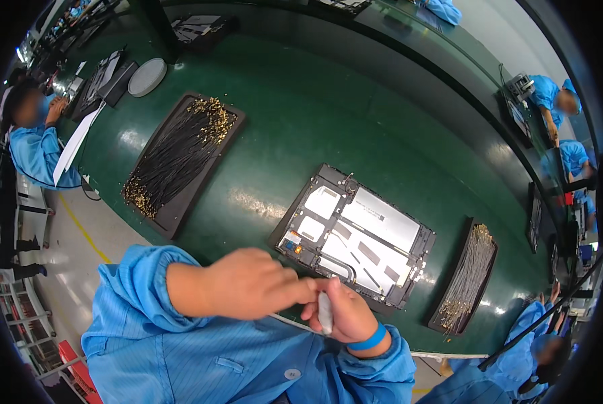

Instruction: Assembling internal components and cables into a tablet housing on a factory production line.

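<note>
Just in front of my body, my left hand [251,284] is closed, its index finger reaching across to the fingertips of my right hand. My right hand [348,313], with a blue band at the wrist, is closed around a small, pale grey, elongated object [325,314]. What the left fingertips pinch, if anything, is hidden. Beyond both hands lies an opened electronic device [372,237] with silver battery packs, dark strips and thin cables, resting on a dark tray [286,225]. Neither hand visibly touches the device.
A dark tray of black cables with gold ends [180,155] sits left on the green table [261,108]. Another tray holds grey cables [468,276] at right. A round grey lid-like disc [147,77] lies far left. Co-workers in blue sit at left and right.
</note>
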{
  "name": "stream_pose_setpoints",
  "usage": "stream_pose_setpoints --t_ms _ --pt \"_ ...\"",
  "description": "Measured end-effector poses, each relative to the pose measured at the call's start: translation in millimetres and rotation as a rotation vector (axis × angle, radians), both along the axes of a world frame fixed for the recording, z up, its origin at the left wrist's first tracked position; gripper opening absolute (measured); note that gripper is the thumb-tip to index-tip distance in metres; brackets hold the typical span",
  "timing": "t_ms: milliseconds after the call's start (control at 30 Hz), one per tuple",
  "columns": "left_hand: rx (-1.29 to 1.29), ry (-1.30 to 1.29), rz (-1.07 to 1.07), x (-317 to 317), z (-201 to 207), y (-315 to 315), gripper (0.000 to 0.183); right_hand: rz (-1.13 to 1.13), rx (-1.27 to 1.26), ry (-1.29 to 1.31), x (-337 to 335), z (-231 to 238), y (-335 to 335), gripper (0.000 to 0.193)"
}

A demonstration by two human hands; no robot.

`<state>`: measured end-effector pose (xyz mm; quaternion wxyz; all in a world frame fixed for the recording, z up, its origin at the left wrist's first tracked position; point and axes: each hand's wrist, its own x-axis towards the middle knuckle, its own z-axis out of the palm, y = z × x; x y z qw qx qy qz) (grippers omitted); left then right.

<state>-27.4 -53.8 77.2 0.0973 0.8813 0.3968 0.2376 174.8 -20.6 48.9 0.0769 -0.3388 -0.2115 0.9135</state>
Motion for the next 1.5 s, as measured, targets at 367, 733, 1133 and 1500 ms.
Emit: stream_pose_setpoints --t_ms 367,733,1133,1500 --pt "-0.166 -0.005 -0.132 18 -22 -24 0.047 0.492 0.381 -0.376 13 17 -10 0.027" --pt "-0.166 -0.049 -0.114 24 -30 -30 0.049 0.452 0.322 -0.395 12 14 -10 0.028" --pt "-0.222 -0.034 0.032 26 -26 -22 0.033 0.084 0.219 -0.388 12 1 -18 0.023" --pt "0.028 -0.009 0.287 36 -54 -2 0.018 -0.855 0.820 -0.405 -6 -9 -2 0.027"
